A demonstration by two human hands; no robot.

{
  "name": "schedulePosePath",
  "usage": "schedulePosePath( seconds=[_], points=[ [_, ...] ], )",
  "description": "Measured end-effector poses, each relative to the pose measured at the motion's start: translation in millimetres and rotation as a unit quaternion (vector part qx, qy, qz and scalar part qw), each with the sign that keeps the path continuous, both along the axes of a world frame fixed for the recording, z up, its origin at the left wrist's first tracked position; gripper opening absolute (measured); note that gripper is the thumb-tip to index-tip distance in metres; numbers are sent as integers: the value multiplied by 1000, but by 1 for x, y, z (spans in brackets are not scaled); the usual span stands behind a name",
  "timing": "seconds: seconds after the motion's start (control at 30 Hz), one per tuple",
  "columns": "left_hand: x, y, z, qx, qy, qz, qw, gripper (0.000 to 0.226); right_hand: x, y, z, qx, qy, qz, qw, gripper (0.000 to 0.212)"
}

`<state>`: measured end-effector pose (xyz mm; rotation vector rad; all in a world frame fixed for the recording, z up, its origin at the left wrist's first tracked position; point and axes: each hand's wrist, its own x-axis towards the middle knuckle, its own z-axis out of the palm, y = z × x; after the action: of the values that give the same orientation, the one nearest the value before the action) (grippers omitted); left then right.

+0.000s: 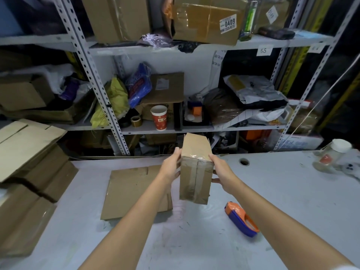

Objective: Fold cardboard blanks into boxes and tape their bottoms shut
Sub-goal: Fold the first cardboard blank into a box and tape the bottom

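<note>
**Holding the taped box up off the worktop**

You have the box (195, 172) between both hands, raised above the grey worktop (282, 191) and tipped so that its taped face looks back at you. Clear tape (194, 178) runs down the middle seam of that face and folds over the far edge onto the next panel.

Your left hand (171, 166) clasps the box's left long edge, fingers laid up along the side wall. Your right hand (222, 170) clasps the right long edge, fingertips at the upper corner and thumb hooked in toward the taped face. The box's lower corners hang free, touching nothing.

Under your left forearm a flat blank (128, 191) lies on the worktop, its right edge just beside the box's lower left corner. The tape dispenser (241, 219) lies on its side, to the right of the box and nearer to you, apart from it. Grey surface shows between the two and runs on to the right.

A stack of blanks (29, 152) crowds the worktop's left edge. Along the far edge stands the shelf rack (109, 106), a paper cup (159, 117) on its shelf above the box. A jar (331, 154) sits at the far right, well apart, with a cable hole (244, 162) between it and your right hand.
</note>
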<state>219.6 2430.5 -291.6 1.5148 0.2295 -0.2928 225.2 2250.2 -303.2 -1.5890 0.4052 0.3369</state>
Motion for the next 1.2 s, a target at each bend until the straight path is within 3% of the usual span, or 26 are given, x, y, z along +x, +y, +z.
schedulePosePath(
  seconds=[0.2,0.4,0.57,0.8,0.87,0.93,1.0,1.1,1.2],
  points=[
    [5,-1,1,14,-17,19,1000,36,-1,2,0,-16,-22,28,999,32],
    [6,-8,-2,85,-50,25,995,39,-7,4,-4,-20,-31,21,999,34],
    [3,-15,-7,160,-55,8,986,60,-10,7,-6,-19,-29,22,999,33],
    [-1,-16,-12,164,-60,-24,984,80,-9,6,-16,-32,-31,21,999,36],
    [-3,-17,-14,157,-61,-27,985,70,-6,6,-20,-40,-16,14,999,39],
    [-3,-16,-20,172,-67,-26,982,39,-5,8,-21,-51,-1,30,998,46],
    [-2,-14,-24,188,-79,-13,979,25,-6,11,-24,-50,4,55,997,52],
    [2,-10,-21,177,-59,12,982,39,-8,9,-25,-32,-5,101,994,60],
    [5,-3,-16,169,-37,27,985,41,-12,0,-26,-47,-55,136,988,91]
  ],
)
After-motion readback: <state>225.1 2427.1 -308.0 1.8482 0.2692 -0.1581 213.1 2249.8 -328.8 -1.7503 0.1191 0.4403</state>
